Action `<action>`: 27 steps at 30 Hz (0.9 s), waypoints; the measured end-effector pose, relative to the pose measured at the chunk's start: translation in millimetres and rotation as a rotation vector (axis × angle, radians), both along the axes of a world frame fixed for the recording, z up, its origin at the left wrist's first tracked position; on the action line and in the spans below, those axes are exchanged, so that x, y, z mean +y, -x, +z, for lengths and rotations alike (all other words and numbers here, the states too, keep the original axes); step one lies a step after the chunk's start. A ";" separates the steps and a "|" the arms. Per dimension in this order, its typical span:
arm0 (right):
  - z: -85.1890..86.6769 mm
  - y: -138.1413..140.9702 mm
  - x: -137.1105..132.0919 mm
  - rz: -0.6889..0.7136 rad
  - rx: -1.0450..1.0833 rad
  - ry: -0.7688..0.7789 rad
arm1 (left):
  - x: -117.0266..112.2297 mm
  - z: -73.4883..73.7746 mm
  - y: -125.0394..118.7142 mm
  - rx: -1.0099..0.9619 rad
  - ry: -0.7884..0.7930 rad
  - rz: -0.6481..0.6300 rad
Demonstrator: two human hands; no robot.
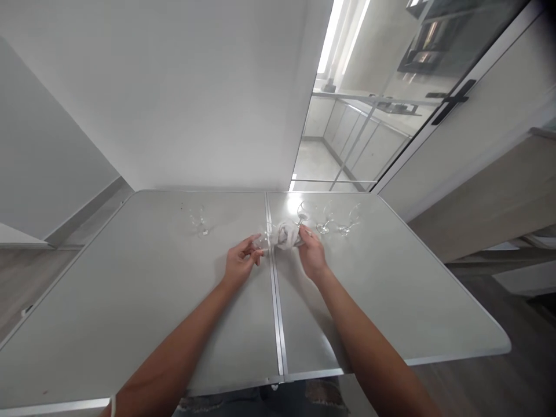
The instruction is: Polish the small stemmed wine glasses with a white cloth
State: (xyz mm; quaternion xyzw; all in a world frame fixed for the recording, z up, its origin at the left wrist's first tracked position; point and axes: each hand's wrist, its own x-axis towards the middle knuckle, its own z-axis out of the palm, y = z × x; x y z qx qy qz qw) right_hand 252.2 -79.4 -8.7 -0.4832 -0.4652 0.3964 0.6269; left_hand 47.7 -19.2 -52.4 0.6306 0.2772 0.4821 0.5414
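Above the table's centre seam, my left hand (pixel 241 262) pinches one end of a clear stemmed glass (pixel 266 238) between thumb and fingers. Which end it grips is hard to make out. A crumpled white cloth (pixel 286 236) covers the glass's other end, and my right hand (pixel 311 251) is closed on this cloth from the right. The cloth hides that part of the glass. Just beyond my right hand stand three more clear stemmed glasses, a near one (pixel 303 213), a middle one (pixel 324 223) and a right one (pixel 350 221). Another stemmed glass (pixel 200 222) is farther left.
A pale folding table (pixel 143 301) with a metal centre seam (pixel 276 313) spans the view in front of me. Its far edge meets a white wall (pixel 195 104). Behind the right half is a glass door (pixel 347 139) with a black handle (pixel 454 103).
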 end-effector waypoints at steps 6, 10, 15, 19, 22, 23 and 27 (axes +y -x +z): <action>11.0 24.0 -7.3 0.342 0.392 0.020 | -0.9 2.5 -4.9 -0.046 0.287 -0.285; 3.5 15.1 -6.7 0.293 0.391 0.030 | 1.2 2.9 -1.9 -0.111 0.376 -0.380; -7.3 24.5 -5.6 0.275 0.384 0.037 | -7.8 10.8 -5.4 -0.075 0.525 -0.607; -15.3 32.3 -5.7 0.317 0.486 0.090 | -9.9 15.9 -5.9 -0.146 0.638 -0.655; -17.7 24.1 -3.9 0.287 0.536 0.102 | -5.7 16.2 -3.5 -0.218 0.658 -0.580; -17.7 20.7 -3.1 0.262 0.541 0.091 | -4.4 15.8 -2.9 -0.235 0.666 -0.548; -16.6 17.6 -2.5 0.227 0.541 0.031 | -4.3 12.5 -3.9 -0.146 0.657 -0.581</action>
